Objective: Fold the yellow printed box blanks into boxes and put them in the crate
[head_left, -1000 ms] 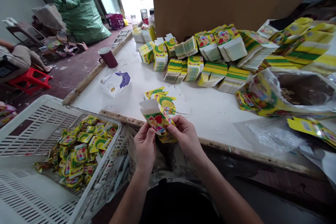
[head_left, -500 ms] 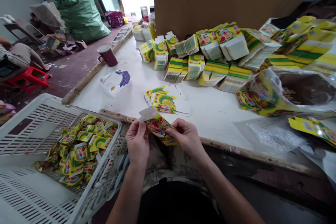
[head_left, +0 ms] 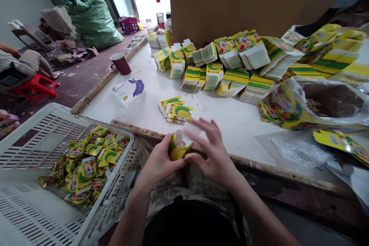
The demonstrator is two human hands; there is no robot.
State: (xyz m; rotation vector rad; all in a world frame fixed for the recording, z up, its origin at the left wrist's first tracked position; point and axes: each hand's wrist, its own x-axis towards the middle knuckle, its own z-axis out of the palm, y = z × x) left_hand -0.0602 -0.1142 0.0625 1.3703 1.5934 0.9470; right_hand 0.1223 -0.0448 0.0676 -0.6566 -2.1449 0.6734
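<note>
Small yellow carton (head_left: 176,153) is gripped between left hand's (head_left: 158,160) thumb and curled fingers, at six o'clock from flat cartons (head_left: 176,111). Right hand's (head_left: 213,149) fingers are spread, blurred; thumb is placed at the carton's near side, contact unclear. Walls should be held lightly, uncrushed; flaps are probably best folded singly, creases kept square.

1. White table (head_left: 242,130), wood-edged, as clock face.
2. 12 o'clock: stacked cartons (head_left: 215,71), two rows.
3. 10 o'clock: maroon mug (head_left: 122,64).
4. 9 o'clock: white-and-purple box (head_left: 129,93), loose flat cartons (head_left: 177,112).
5. 3 o'clock: open plastic bag (head_left: 292,102).
</note>
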